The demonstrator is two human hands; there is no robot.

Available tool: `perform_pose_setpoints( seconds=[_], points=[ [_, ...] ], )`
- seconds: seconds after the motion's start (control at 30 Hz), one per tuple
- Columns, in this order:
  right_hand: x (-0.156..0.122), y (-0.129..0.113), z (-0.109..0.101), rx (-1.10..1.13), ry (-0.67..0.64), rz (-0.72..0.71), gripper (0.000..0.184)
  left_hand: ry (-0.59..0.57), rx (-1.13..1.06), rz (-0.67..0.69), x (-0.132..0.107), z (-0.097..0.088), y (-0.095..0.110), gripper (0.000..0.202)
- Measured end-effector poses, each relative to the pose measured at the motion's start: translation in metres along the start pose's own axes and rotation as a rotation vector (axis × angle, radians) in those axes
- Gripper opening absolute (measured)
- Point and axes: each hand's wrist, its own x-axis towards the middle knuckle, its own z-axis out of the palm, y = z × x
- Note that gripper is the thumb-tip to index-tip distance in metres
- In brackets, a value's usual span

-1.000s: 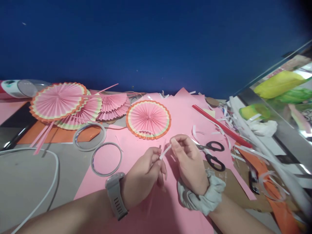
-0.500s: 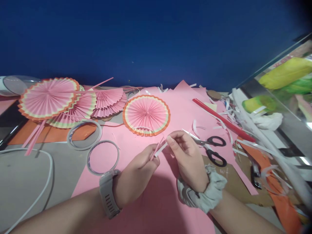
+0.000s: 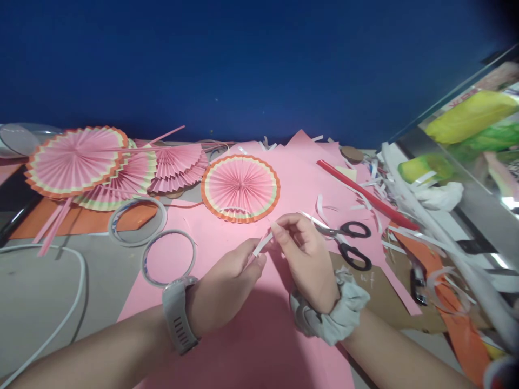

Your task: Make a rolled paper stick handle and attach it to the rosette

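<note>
My left hand (image 3: 227, 286), a grey watch on its wrist, pinches a narrow pink paper strip (image 3: 250, 260) between thumb and fingers. My right hand (image 3: 305, 259), with a pale green scrunchie at the wrist, is closed on one end of a short white strip (image 3: 263, 245), which looks like tape. The white strip's other end lies over the pink strip at my left fingertips. Just beyond the hands rests a round pleated paper fan (image 3: 241, 189), pink with a cream and orange rim. Black-handled scissors (image 3: 344, 233) lie right of my right hand.
Large pink paper (image 3: 243, 346) covers the work surface. Two tape rolls (image 3: 145, 270) lie left, before a pile of pleated fans (image 3: 77, 162). At right are a red strip (image 3: 365, 193), white scraps, a small black-and-silver tool (image 3: 417, 283) and orange paper (image 3: 466, 340). A blue partition (image 3: 243, 70) stands behind.
The white strip has come over the pink strip, covering more of it. My right hand has shifted slightly left with it. The whole view has moved a little.
</note>
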Motion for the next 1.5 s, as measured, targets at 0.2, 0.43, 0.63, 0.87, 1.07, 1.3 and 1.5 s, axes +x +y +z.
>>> perform_pose_setpoints(
  seconds=[0.2,0.43,0.63,0.87,1.07,1.3,1.5],
  points=[
    [0.001,0.002,0.0,-0.033,0.016,-0.046,0.01,-0.127,-0.075,-0.053,0.001,-0.005,0.003,0.032],
    [0.005,0.007,-0.002,0.131,0.053,0.01,0.012,-0.141,-0.18,-0.059,0.002,-0.009,0.003,0.027],
    [0.002,0.008,-0.001,0.15,0.057,0.013,0.012,-0.022,-0.427,0.004,0.002,-0.006,0.0,0.025],
    [0.001,0.007,-0.003,0.202,0.215,-0.031,0.012,0.077,-0.399,0.015,0.001,-0.002,-0.007,0.024],
    [-0.004,0.002,-0.002,0.089,-0.006,-0.07,0.006,0.223,-0.162,0.124,-0.001,-0.005,-0.006,0.022],
    [-0.006,0.003,-0.002,0.016,-0.039,-0.124,0.002,0.221,0.016,0.132,-0.002,-0.005,0.0,0.024],
    [-0.008,0.001,-0.003,-0.092,-0.068,-0.171,0.009,0.161,-0.013,0.127,-0.001,-0.005,-0.002,0.021]
  ],
)
